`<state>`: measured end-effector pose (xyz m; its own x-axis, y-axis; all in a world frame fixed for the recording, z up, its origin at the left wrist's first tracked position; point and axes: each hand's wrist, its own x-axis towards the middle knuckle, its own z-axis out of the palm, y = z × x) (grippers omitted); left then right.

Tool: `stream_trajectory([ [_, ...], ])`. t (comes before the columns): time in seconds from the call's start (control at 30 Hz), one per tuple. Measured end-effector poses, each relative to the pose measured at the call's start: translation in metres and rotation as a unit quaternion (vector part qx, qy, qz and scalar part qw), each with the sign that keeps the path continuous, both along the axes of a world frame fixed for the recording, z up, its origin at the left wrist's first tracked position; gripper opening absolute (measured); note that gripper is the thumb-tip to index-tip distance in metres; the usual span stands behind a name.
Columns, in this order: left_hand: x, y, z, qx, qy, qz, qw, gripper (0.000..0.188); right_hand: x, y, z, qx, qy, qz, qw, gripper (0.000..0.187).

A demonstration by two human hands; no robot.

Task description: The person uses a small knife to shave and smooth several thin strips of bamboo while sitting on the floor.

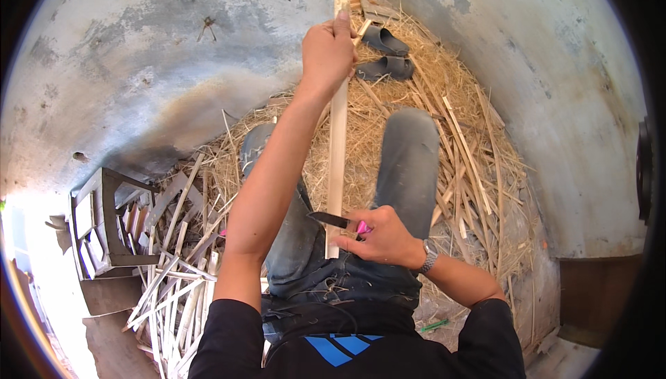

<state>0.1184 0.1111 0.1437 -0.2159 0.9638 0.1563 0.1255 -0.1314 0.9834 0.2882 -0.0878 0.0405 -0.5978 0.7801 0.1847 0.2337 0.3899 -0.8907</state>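
Note:
A long, pale bamboo strip (337,136) runs from the top of the view down to my lap, between my knees. My left hand (328,52) is wrapped round its far part, the arm stretched out. Close to my lap, my right hand (381,235) grips a knife (330,219) with a dark blade and a pink handle, mostly hidden by my fingers. The blade lies across the strip near its lower end and points left. My right thumb is beside the strip; whether it touches cannot be made out.
Shavings (451,67) and split strips (463,150) cover the floor ahead and to the right. A pile of cut strips (184,309) lies at the left, beside a wooden stool-like frame (104,219). Dark sandals (385,68) sit ahead. Grey walls (527,88) close in on both sides.

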Motion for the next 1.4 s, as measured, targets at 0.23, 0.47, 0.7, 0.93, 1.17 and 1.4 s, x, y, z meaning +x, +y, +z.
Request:
stream_trajectory([
  [0.23, -0.006, -0.008, -0.029, -0.016, -0.042, -0.040, 0.998, 0.046, 0.003, 0.018, -0.002, -0.027, -0.022, -0.025, 0.999, 0.024],
  [0.47, -0.004, -0.019, -0.021, -0.074, -0.142, -0.056, 0.985, 0.043, 0.000, 0.044, 0.018, -0.028, -0.018, -0.065, 0.997, 0.030],
  [0.7, -0.017, -0.030, -0.009, -0.095, -0.204, -0.108, 0.968, 0.039, -0.009, 0.069, 0.030, -0.002, 0.006, -0.101, 0.995, 0.029],
  [0.93, -0.037, -0.033, -0.011, -0.137, -0.048, -0.214, 0.966, 0.043, -0.012, 0.120, 0.062, -0.031, 0.005, -0.118, 0.992, 0.022],
  [1.17, -0.058, -0.025, -0.053, -0.099, -0.078, -0.246, 0.961, 0.056, -0.032, 0.157, 0.050, -0.034, 0.032, -0.102, 0.994, 0.021],
  [1.4, -0.039, -0.067, -0.133, -0.015, -0.080, -0.242, 0.967, 0.054, -0.039, 0.178, 0.017, -0.109, 0.074, -0.125, 0.983, 0.023],
])
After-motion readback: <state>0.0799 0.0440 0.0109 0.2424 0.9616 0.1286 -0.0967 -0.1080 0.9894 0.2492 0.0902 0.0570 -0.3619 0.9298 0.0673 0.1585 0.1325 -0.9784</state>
